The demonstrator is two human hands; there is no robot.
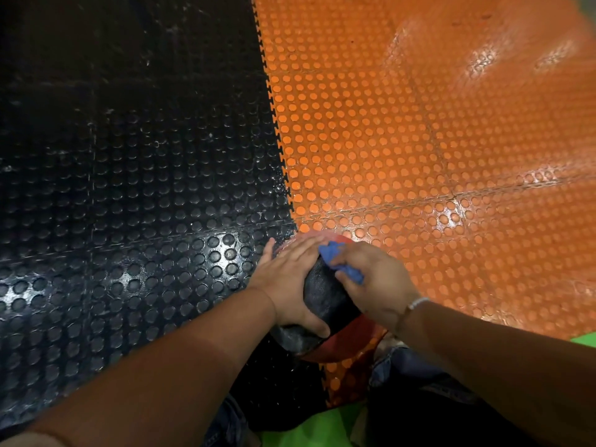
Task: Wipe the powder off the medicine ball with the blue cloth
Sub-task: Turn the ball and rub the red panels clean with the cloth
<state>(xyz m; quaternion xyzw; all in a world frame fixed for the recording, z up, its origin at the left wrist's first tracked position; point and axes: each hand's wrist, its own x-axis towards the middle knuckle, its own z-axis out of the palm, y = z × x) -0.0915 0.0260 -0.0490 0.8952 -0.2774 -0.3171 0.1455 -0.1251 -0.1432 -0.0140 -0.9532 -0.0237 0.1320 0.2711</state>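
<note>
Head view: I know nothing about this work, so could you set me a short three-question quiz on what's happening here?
1. Fill in: the left hand presses flat on the ____.
2. Which hand grips the blue cloth? A: left hand; B: right hand.
3. True or false: no hand touches the cloth.
Key: 1 medicine ball; 2 B; 3 false.

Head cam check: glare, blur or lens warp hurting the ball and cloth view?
Head view: glare patches on the orange mat upper right and the black mat beside the left hand; fisheye bends the mat seam; top-right corner smeared; medicine ball and blue cloth in the right hand are sharp.
</note>
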